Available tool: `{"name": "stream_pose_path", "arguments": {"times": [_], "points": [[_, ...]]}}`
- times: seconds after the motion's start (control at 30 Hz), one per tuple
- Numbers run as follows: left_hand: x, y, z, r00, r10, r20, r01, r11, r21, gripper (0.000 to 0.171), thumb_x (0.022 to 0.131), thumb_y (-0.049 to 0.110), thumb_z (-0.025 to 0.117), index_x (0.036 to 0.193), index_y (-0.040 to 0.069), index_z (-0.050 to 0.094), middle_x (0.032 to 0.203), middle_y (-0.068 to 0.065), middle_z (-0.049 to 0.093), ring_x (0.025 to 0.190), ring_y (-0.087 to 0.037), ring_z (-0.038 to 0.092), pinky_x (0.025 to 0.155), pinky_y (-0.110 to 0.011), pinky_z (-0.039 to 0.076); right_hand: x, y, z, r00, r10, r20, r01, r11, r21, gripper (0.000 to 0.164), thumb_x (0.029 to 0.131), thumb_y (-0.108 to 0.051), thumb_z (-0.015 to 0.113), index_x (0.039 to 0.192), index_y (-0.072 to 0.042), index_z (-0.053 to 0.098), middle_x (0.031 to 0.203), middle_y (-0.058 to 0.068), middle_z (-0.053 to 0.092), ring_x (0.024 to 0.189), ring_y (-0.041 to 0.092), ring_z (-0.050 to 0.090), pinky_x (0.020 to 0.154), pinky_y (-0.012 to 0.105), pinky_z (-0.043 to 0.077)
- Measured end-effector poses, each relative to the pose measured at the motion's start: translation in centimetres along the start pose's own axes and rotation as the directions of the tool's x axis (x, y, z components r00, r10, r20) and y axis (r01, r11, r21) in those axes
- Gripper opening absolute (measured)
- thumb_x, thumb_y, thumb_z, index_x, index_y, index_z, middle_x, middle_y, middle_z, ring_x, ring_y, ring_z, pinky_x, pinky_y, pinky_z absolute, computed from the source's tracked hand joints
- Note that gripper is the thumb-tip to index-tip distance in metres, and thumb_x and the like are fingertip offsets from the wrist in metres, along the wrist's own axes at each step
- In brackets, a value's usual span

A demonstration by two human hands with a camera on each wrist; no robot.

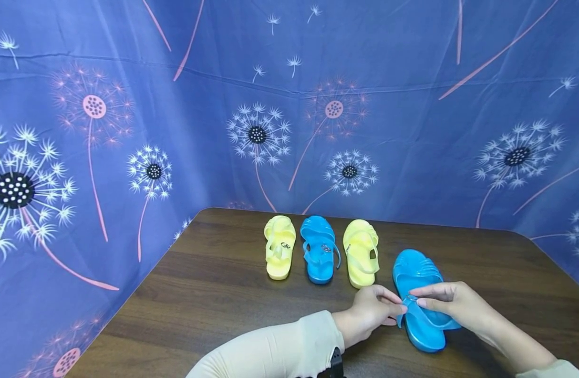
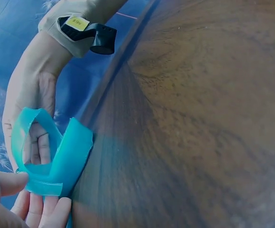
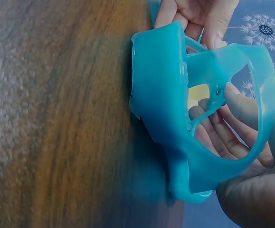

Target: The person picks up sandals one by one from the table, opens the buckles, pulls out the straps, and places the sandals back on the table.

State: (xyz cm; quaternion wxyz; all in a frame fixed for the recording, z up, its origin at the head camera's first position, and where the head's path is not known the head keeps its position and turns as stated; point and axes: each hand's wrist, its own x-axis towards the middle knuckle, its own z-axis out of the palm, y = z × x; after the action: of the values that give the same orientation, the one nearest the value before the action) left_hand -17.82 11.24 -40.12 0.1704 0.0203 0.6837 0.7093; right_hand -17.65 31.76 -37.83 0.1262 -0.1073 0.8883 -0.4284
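In the head view, a blue sandal (image 1: 426,338) lies on the table at the right, its toe pointing away from me. My left hand (image 1: 367,314) pinches the sandal's ankle strap (image 2: 44,187) on its left side between thumb and fingers. From the other side, my right hand (image 1: 466,305) pinches the strap near a small buckle (image 1: 411,298). The right wrist view has the right thumb (image 3: 241,107) against the strap by its fastening, with the other fingers beneath. Whether the strap is fastened cannot be made out.
Left of the held sandal, a yellow sandal (image 1: 363,257), a blue sandal (image 1: 320,272) and another yellow sandal (image 1: 278,269) stand in a row. All are on the brown wooden table (image 1: 199,294). Blue dandelion-print cloth (image 1: 403,121) hangs behind and to the sides.
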Motion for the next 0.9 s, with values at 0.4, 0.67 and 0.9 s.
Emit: {"name": "stream_pose_path", "arguments": {"times": [0.4, 0.67, 0.9], "points": [[0.04, 0.15, -0.14, 0.996, 0.074, -0.053, -0.066, 0.989, 0.133, 0.007, 0.081, 0.002, 0.075, 0.077, 0.007, 0.071, 0.065, -0.002, 0.065, 0.058, -0.013, 0.062, 0.059, -0.028, 0.058, 0.25, -0.09, 0.18, 0.999, -0.032, -0.003, 0.032, 0.999, -0.032, 0.042, 0.094, -0.032, 0.063, 0.124, -0.003, 0.065, 0.119, 0.013, 0.069, 0.097, -0.014, 0.056, 0.081, 0.028, 0.056], [0.23, 0.37, -0.13, 0.993, 0.098, -0.069, -0.084, 0.979, 0.188, 0.006, 0.081, 0.006, 0.076, 0.076, 0.009, 0.074, 0.066, 0.004, 0.062, 0.058, -0.010, 0.062, 0.056, -0.022, 0.055, 0.28, -0.02, 0.04, 0.998, -0.040, 0.038, 0.040, 0.999, 0.007, 0.042, 0.095, -0.026, 0.062, 0.125, 0.003, 0.062, 0.119, 0.017, 0.068, 0.095, -0.016, 0.056, 0.081, 0.031, 0.057], [0.67, 0.13, -0.13, 0.983, 0.174, -0.057, -0.150, 0.945, 0.292, 0.006, 0.081, 0.010, 0.078, 0.075, 0.012, 0.076, 0.062, 0.009, 0.062, 0.052, -0.001, 0.053, 0.050, -0.015, 0.045, 0.18, -0.13, 0.24, 1.000, -0.007, 0.026, 0.006, 1.000, 0.014, 0.044, 0.096, -0.029, 0.061, 0.127, 0.002, 0.061, 0.120, 0.015, 0.068, 0.099, -0.007, 0.060, 0.086, 0.040, 0.055]]}}
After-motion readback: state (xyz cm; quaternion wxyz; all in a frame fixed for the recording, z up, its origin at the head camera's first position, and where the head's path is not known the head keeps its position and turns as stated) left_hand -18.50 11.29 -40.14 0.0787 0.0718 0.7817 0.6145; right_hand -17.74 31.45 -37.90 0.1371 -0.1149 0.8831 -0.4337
